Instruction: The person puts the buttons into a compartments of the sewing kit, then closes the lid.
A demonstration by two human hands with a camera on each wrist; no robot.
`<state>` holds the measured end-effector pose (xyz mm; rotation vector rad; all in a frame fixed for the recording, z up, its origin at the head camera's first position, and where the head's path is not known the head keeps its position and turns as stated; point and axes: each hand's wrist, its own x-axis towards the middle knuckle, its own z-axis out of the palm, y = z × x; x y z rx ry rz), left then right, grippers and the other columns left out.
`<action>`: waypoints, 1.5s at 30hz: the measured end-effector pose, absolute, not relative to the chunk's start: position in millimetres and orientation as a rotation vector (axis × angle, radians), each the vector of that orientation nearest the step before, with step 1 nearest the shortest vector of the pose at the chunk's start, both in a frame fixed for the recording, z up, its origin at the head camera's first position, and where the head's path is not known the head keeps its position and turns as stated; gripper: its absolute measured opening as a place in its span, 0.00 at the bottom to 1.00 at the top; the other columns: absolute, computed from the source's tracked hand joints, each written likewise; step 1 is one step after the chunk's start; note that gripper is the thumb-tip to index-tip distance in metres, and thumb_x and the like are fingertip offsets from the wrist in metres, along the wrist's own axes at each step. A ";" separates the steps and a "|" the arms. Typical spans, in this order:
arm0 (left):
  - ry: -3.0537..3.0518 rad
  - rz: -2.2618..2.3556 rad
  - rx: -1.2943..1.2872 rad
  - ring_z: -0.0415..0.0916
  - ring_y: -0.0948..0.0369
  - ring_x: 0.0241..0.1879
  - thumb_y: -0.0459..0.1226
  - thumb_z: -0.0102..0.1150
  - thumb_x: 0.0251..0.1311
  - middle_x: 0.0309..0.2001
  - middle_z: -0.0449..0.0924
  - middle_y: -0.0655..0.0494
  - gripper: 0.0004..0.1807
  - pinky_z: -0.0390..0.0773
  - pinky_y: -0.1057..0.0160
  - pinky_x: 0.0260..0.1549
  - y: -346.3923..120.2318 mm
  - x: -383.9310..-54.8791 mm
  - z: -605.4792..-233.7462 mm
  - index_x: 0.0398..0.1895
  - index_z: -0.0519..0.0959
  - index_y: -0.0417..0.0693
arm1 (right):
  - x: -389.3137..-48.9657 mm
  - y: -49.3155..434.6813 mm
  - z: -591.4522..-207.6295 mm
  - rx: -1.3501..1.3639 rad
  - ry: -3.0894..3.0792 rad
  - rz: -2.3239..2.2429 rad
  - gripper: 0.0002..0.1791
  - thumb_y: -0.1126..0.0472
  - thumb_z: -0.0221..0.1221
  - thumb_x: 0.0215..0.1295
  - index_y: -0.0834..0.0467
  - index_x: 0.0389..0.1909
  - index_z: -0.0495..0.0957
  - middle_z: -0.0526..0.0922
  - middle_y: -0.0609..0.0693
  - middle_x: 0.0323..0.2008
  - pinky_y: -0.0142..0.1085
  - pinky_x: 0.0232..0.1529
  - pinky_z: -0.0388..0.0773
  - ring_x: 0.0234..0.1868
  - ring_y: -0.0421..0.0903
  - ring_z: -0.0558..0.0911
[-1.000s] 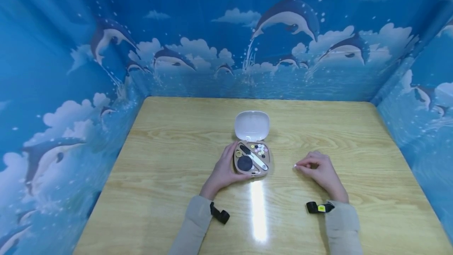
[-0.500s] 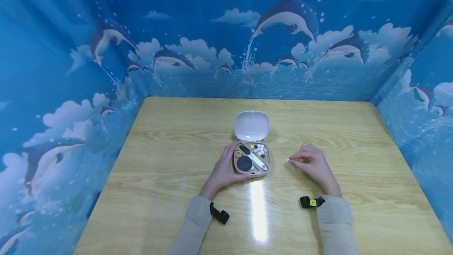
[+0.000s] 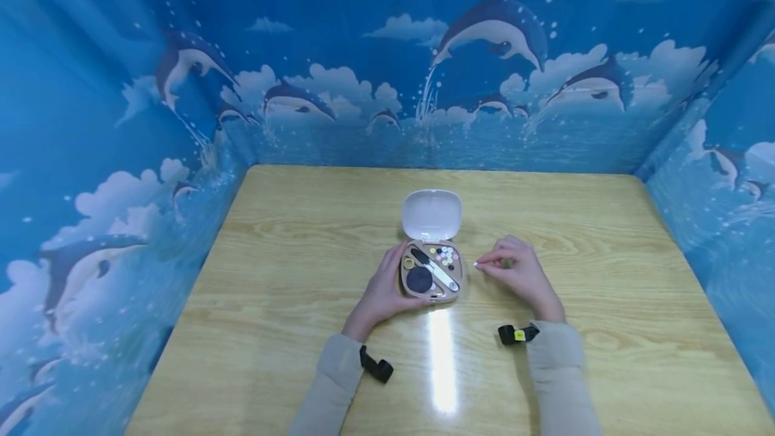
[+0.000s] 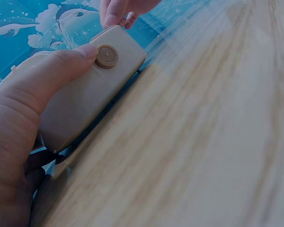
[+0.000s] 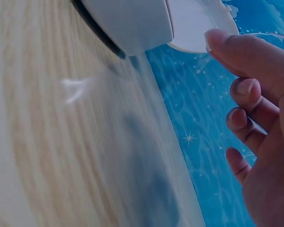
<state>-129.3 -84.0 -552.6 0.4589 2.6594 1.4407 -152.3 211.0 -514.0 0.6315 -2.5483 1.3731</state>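
A tan sewing kit box (image 3: 445, 298) sits on the table with its white lid (image 3: 432, 215) raised at the back. My left hand (image 3: 383, 298) grips its left side, thumb along the front beside the round latch (image 4: 107, 56). Inside lie several coloured buttons (image 3: 447, 258), a slim black-and-white tool (image 3: 437, 271), a dark round disc (image 3: 419, 280) and a gold ring (image 3: 408, 264). Just right of the box, my right hand (image 3: 517, 274) pinches a small white piece (image 3: 475, 265) between thumb and forefinger; its kind I cannot tell.
The wood-grain table (image 3: 303, 221) stretches around the box on all sides. A blue dolphin-print curtain (image 3: 339, 39) stands along its back and both sides. Black wrist straps with cameras are on both forearms, the right one (image 3: 514, 335) above the table.
My right hand has moved left and slightly away from me, bringing the small white piece close to the box's right side. The left hand and the box have stayed put.
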 end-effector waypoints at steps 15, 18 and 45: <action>2.672 1.424 0.477 0.55 0.55 0.68 0.60 0.77 0.24 0.72 0.47 0.65 0.71 0.62 0.44 0.61 -83.6 -129.3 -551.5 0.74 0.42 0.63 | -162.6 187.1 -510.7 0.677 -2.592 1.350 0.08 0.60 0.73 0.43 0.48 0.26 0.86 0.76 0.37 0.22 0.41 0.47 0.56 0.30 0.40 0.68; 2.674 1.423 0.482 0.55 0.55 0.68 0.60 0.77 0.25 0.72 0.47 0.65 0.71 0.62 0.44 0.62 -83.5 -129.2 -551.3 0.75 0.42 0.63 | -163.8 183.2 -508.7 0.683 -2.645 1.299 0.08 0.59 0.73 0.43 0.48 0.26 0.86 0.75 0.37 0.22 0.43 0.49 0.55 0.30 0.40 0.68; 2.665 1.452 0.495 0.55 0.54 0.67 0.60 0.77 0.25 0.72 0.48 0.63 0.71 0.62 0.44 0.62 -84.3 -128.6 -551.7 0.75 0.43 0.60 | -164.3 157.7 -484.4 0.568 -2.935 0.905 0.06 0.58 0.72 0.43 0.47 0.21 0.84 0.74 0.37 0.20 0.52 0.56 0.52 0.31 0.41 0.68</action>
